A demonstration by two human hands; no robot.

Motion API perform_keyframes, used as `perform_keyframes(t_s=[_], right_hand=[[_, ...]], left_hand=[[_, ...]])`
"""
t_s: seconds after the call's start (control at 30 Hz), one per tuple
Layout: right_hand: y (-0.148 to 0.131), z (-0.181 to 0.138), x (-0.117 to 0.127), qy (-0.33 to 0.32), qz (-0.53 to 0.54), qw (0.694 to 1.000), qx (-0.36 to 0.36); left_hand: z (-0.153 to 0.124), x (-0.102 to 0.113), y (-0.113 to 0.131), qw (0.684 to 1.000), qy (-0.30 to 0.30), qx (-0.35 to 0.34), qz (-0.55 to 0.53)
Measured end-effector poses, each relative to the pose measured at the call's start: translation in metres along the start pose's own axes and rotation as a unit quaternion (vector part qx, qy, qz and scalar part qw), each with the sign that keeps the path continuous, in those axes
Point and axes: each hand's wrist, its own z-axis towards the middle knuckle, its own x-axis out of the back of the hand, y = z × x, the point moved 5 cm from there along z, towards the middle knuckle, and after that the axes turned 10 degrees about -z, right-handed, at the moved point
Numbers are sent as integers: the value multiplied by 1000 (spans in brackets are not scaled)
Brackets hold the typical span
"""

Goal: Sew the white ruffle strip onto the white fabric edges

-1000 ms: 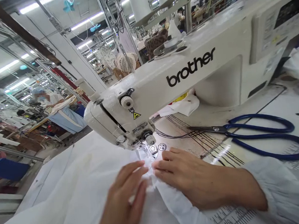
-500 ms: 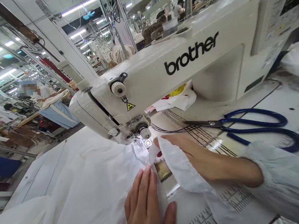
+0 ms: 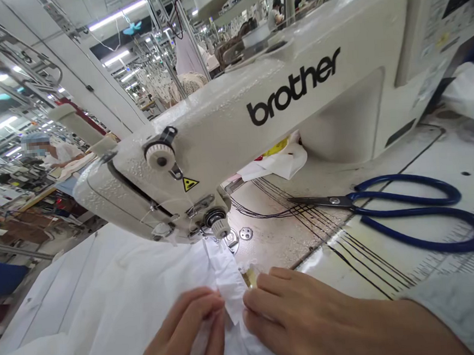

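White fabric (image 3: 118, 291) spreads over the machine bed, and a narrow strip of it runs up beneath the needle area of the sewing machine (image 3: 226, 140). At the strip's left edge, my left hand (image 3: 187, 334) pinches the cloth between thumb and fingertips. My right hand (image 3: 288, 310) is closed on the strip's right edge, with its fingers curled and the thumb hidden. Both hands are just in front of the presser foot, a short gap apart. The needle tip is hidden behind the machine head.
Scissors with blue handles (image 3: 412, 207) lie on the bed to the right. Dark threads (image 3: 279, 196) run beside their blades. Behind the machine arm sits a bundled white cloth (image 3: 280, 160). A co-worker (image 3: 56, 150) sits at the far left.
My right hand has come back from beside the presser foot toward me and now grips the strip. My left hand has gone from lying flat to pinching. The view has shifted slightly.
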Motion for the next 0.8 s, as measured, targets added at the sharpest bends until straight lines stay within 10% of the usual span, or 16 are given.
perform_keyframes(t_s=[0.17, 0.8], right_hand=[[2, 3, 6, 46, -2, 998, -43], [12, 12, -3, 72, -76, 994, -9]], left_hand=[[7, -20, 1, 990, -34, -120, 72], [22, -27, -16, 988, 27, -111, 108]])
